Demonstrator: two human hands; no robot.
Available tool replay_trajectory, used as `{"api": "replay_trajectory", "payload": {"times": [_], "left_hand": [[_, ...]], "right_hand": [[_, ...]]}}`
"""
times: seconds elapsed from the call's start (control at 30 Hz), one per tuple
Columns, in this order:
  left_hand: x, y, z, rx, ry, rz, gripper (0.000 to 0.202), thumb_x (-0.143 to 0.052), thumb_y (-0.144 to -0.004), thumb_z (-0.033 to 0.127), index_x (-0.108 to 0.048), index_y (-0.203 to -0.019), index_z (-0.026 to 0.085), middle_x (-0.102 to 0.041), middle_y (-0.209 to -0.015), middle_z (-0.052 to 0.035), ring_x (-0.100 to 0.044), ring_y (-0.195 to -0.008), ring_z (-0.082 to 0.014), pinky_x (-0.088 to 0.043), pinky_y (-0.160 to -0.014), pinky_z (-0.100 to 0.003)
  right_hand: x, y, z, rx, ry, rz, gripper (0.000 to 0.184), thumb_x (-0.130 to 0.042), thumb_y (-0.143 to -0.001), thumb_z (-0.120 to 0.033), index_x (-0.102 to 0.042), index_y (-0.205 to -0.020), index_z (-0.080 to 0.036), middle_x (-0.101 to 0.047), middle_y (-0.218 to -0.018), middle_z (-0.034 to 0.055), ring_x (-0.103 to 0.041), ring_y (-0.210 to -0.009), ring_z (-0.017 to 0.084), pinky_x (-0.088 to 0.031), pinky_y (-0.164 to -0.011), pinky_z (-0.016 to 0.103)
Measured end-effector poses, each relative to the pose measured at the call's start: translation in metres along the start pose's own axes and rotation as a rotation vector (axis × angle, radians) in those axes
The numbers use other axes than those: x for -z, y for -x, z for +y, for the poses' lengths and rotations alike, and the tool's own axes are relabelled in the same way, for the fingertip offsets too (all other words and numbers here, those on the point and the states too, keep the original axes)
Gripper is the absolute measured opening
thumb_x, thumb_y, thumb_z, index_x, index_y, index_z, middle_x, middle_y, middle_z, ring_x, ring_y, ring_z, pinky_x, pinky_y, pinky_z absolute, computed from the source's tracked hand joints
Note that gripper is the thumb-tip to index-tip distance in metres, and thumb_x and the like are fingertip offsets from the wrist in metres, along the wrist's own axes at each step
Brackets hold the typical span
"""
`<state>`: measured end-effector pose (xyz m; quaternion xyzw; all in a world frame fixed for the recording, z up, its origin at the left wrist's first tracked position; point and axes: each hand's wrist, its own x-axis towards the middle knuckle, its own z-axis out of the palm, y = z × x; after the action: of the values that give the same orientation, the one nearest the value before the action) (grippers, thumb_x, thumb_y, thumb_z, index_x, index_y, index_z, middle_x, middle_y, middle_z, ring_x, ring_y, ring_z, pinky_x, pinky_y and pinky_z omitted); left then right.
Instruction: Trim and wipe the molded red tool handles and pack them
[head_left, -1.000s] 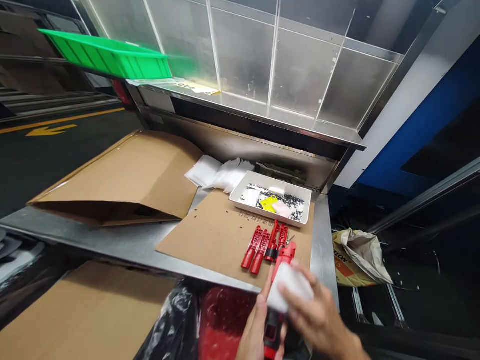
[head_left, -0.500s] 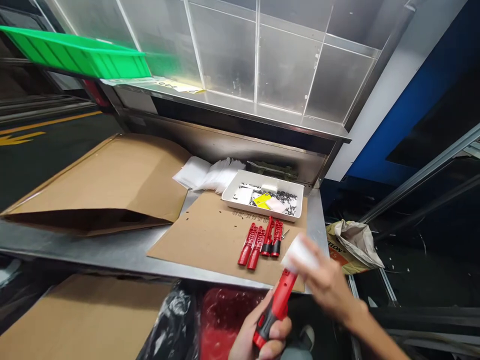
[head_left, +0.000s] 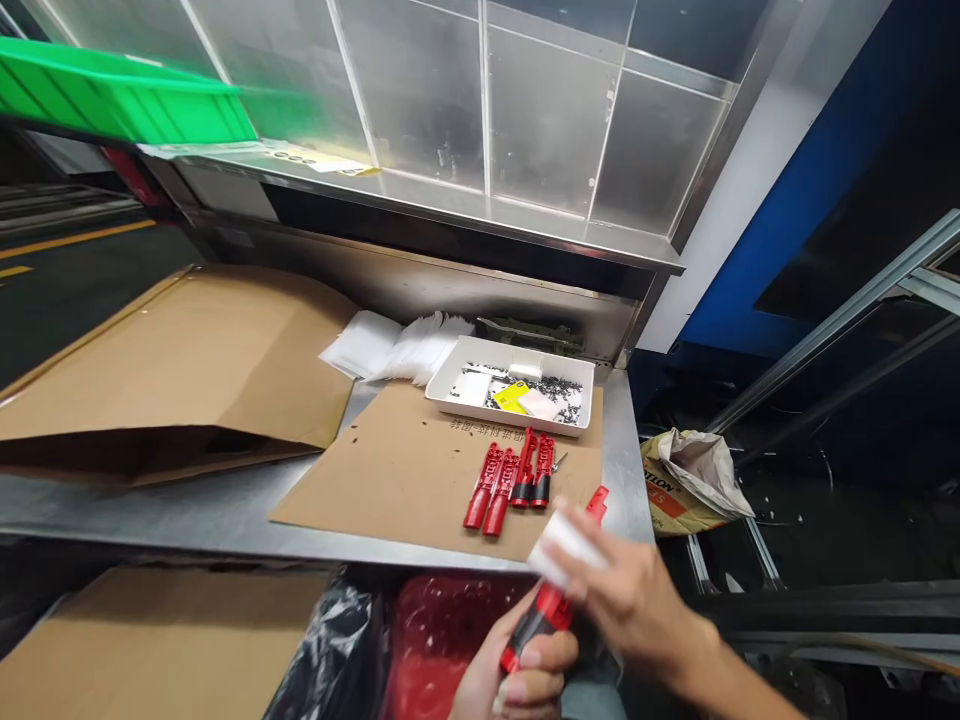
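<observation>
Closed in a firm grip, the left hand holds a red tool handle by its black lower end, just below the front edge of the worktop. The handle slants up and to the right. The right hand has its grip closed on a white pad, pressed against the handle's upper part; it is blurred.

On the steel worktop a flattened cardboard box lies at the left, with a cardboard sheet beside it. At the sheet's far edge sits a white tray holding small dark screws and a yellow tag. A stack of white bags lies to the tray's left. Four more red handles lie side by side on the sheet, near the tray.
</observation>
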<state>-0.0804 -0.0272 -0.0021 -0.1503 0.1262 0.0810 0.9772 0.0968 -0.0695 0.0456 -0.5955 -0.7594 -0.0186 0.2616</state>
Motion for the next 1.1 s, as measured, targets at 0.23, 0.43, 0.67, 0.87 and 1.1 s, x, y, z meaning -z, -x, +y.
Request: {"api": "replay_trajectory", "payload": {"times": [0.23, 0.43, 0.67, 0.87, 1.1], "left_hand": [[0.002, -0.007, -0.004, -0.058, -0.198, 0.020, 0.024, -0.075, -0.080, 0.032, -0.068, -0.079, 0.009, -0.054, -0.050, 0.0020, -0.039, -0.030, -0.0002, -0.020, -0.030, -0.007], [-0.002, -0.007, -0.007, -0.166, -0.286, 0.135, 0.029, -0.057, -0.093, 0.035, -0.065, -0.079, 0.010, -0.055, -0.051, 0.0002, -0.042, -0.032, -0.0015, -0.021, -0.033, -0.008], [-0.002, -0.007, -0.003, -0.133, -0.248, 0.184, 0.030, -0.057, -0.092, 0.033, -0.063, -0.073, 0.010, -0.050, -0.048, 0.0021, -0.035, -0.030, 0.0004, -0.018, -0.031, -0.007], [0.013, -0.007, 0.004, -0.061, -0.259, 0.021, 0.038, -0.066, -0.086, 0.041, -0.061, -0.064, 0.010, -0.046, -0.046, 0.0043, -0.027, -0.026, 0.0026, -0.017, -0.028, -0.007], [-0.005, 0.005, -0.001, -0.211, -0.524, 0.112, 0.038, -0.062, -0.089, 0.044, -0.062, -0.119, 0.021, -0.056, -0.054, 0.0010, -0.036, -0.032, -0.0024, -0.021, -0.030, -0.010]], "right_hand": [[-0.002, 0.000, -0.006, -0.032, 0.037, -0.092, 0.053, -0.018, -0.103, -0.039, -0.059, -0.133, -0.024, -0.054, -0.142, 0.0157, -0.072, -0.100, 0.024, -0.063, -0.073, 0.035], [-0.005, 0.001, -0.006, -0.027, 0.083, -0.122, 0.051, -0.020, -0.103, -0.038, -0.058, -0.134, -0.026, -0.052, -0.144, 0.0146, -0.073, -0.096, 0.023, -0.063, -0.068, 0.032], [-0.006, -0.005, 0.001, -0.016, 0.069, -0.087, 0.052, -0.019, -0.103, -0.036, -0.060, -0.132, -0.023, -0.052, -0.143, 0.0148, -0.070, -0.106, 0.025, -0.063, -0.069, 0.032], [-0.007, -0.001, 0.012, -0.174, 0.070, 0.016, 0.046, -0.026, -0.103, -0.034, -0.060, -0.132, -0.024, -0.050, -0.145, 0.0138, -0.072, -0.102, 0.024, -0.062, -0.078, 0.034], [-0.004, -0.003, 0.017, -0.179, 0.085, 0.107, 0.041, -0.032, -0.102, -0.033, -0.061, -0.131, -0.030, -0.047, -0.148, 0.0128, -0.070, -0.104, 0.025, -0.061, -0.073, 0.033]]}}
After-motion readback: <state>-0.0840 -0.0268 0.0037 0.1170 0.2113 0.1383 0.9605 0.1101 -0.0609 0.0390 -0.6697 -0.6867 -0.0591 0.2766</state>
